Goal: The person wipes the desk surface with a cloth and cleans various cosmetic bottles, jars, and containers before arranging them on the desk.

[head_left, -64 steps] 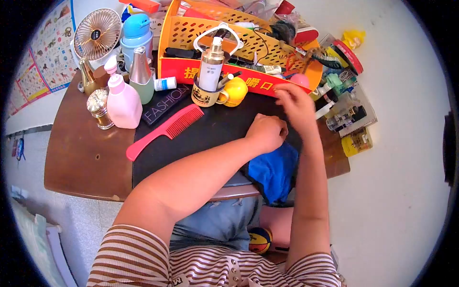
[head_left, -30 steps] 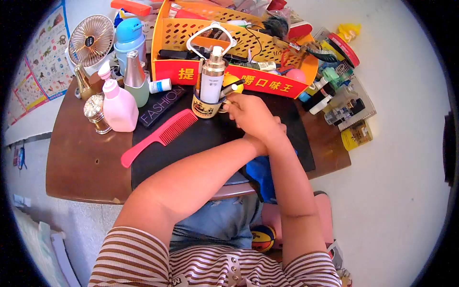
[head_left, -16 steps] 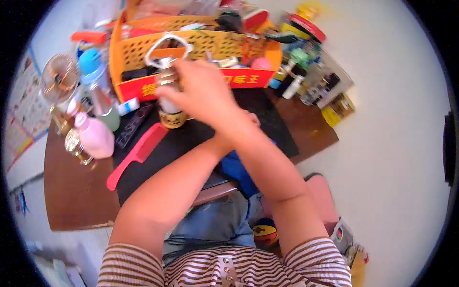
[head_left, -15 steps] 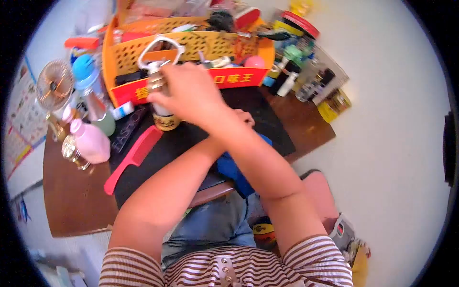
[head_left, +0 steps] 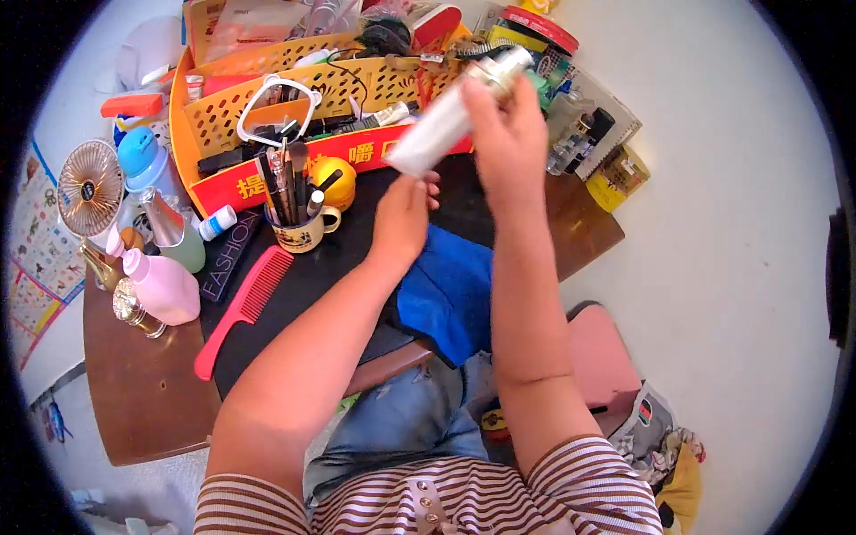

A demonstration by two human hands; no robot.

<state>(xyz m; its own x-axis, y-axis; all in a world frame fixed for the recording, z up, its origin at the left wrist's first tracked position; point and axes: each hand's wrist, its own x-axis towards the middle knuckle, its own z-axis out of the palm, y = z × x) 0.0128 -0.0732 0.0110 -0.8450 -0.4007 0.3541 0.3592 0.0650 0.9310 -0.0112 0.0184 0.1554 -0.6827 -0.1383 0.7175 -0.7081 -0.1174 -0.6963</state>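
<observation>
My right hand (head_left: pixel 513 134) is closed around a white bottle (head_left: pixel 432 134) with a shiny gold-and-silver top, tilted in the air before the yellow basket. The bottle's lower end hangs just above my left hand (head_left: pixel 401 218). The left hand's fingers are curled over the black mat (head_left: pixel 357 312), and what they hold, if anything, is hidden. A blue cloth (head_left: pixel 450 294) lies beside the left wrist, hanging over the table edge. Left of that hand stands a mug (head_left: pixel 299 236) full of makeup brushes (head_left: pixel 283 183), with a round yellow item (head_left: pixel 334 181) behind it.
A yellow basket (head_left: pixel 209 116) full of small goods spans the back, with a white-framed mirror (head_left: pixel 278 111) in it. On the left are a pink comb (head_left: pixel 241 308), a pink pump bottle (head_left: pixel 165 285) and a small fan (head_left: pixel 90 192). Several bottles and a yellow box (head_left: pixel 617 178) stand right.
My right hand has moved from over the mug to the right, carrying the bottle and tilting it. The mug of brushes and my left hand now show more fully.
</observation>
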